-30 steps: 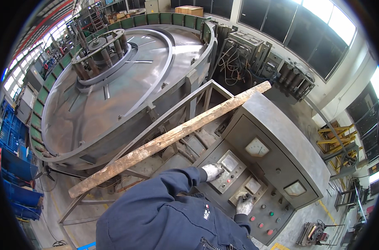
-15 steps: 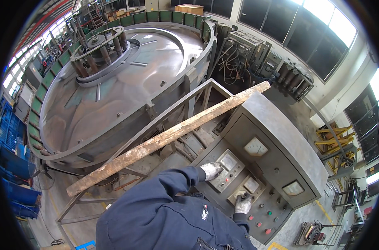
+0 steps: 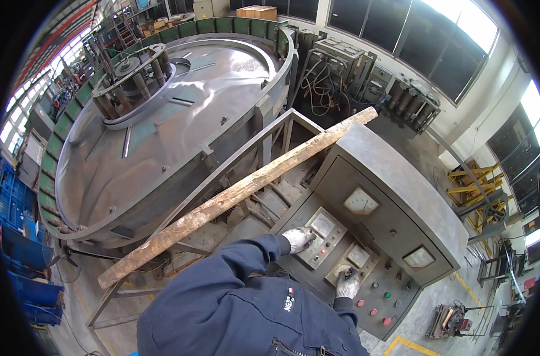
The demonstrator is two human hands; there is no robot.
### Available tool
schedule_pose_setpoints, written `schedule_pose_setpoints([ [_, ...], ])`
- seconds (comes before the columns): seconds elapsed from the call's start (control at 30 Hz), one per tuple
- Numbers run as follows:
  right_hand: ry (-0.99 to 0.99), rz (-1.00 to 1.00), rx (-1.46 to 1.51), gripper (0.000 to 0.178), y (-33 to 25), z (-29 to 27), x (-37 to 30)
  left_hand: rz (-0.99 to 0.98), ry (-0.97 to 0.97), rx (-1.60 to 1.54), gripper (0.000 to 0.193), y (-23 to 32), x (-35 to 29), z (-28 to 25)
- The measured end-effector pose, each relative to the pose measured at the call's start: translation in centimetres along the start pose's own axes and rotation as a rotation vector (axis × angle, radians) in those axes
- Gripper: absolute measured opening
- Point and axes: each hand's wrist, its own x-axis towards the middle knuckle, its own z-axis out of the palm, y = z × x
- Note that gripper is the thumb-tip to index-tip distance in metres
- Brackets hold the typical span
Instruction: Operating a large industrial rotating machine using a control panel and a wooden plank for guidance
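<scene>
My left hand (image 3: 298, 240), in a whitish work glove with dark fingertips, rests at the edge of a pale control module (image 3: 322, 252) with a small meter and a lit red lamp. Its fingers curl in at a knob there, mostly hidden by the glove. Farther right, my gloved right hand (image 3: 347, 285) pinches a knob on a second module (image 3: 365, 268), which also has a small meter. Both modules sit on the sloping face of a grey control console (image 3: 394, 184). Red push buttons (image 3: 373, 312) and a green button (image 3: 387, 295) lie right of my right hand.
A long rough wooden beam (image 3: 234, 193) slants across a metal frame beyond my arms. Behind it stands a large round metal table (image 3: 163, 136) with a green rim. Cable-draped machinery (image 3: 326, 86) is at the back, a yellow rack (image 3: 474, 181) at the right.
The view has shifted slightly, so the scene sits a little differently. Both hands stay at the same two modules, with little visible finger movement.
</scene>
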Motion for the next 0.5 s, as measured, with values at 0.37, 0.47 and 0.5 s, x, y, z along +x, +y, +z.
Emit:
schedule_pose_setpoints([
  [0.37,0.030,-0.042,0.014,0.039,-0.1,0.7,0.6,-0.061,0.098,-0.014,0.033,-0.1,-1.1,-1.0],
  [0.47,0.005,-0.001,0.051,0.039,-0.4,-0.4,0.5,-0.168,0.037,-0.125,0.035,1.2,-0.6,-1.9],
  [0.5,-0.021,0.041,0.046,0.039,-0.7,-0.9,0.4,-0.180,0.029,-0.131,0.036,1.1,-0.5,-1.8],
])
